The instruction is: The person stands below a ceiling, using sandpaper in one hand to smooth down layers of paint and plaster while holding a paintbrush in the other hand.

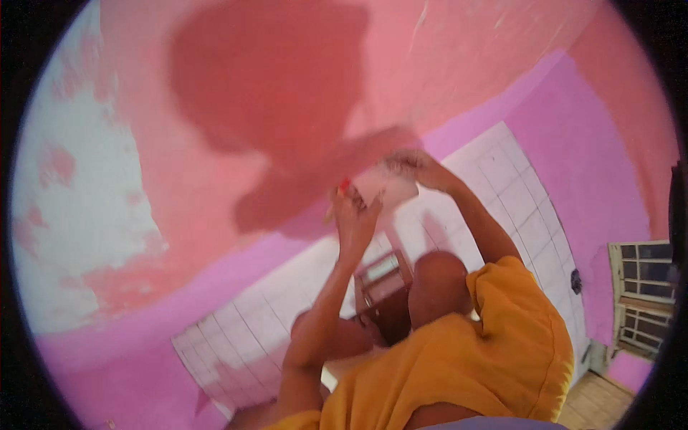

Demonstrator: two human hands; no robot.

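My left hand [355, 212] is raised near the painted wall [398, 64], fingers curled, with a small bright red thing [344, 186] at the fingertips. What it is cannot be made out. Up and to the right, my right hand [411, 165] is blurred, its fingers bent close to the wall. A pale, flat-looking piece [400, 191] lies between the two hands; its kind and whether either hand grips it are unclear. A large shadow falls across the pinkish-red paint beyond them.
Whitish patches [97, 188] interrupt the wall paint at left. Below run a violet band [236, 274] and white tiles [242, 328]. Between my bare knees shows a brown framed object [382, 277]. A barred window [645, 274] and tan floor tiles [591, 403] are at right.
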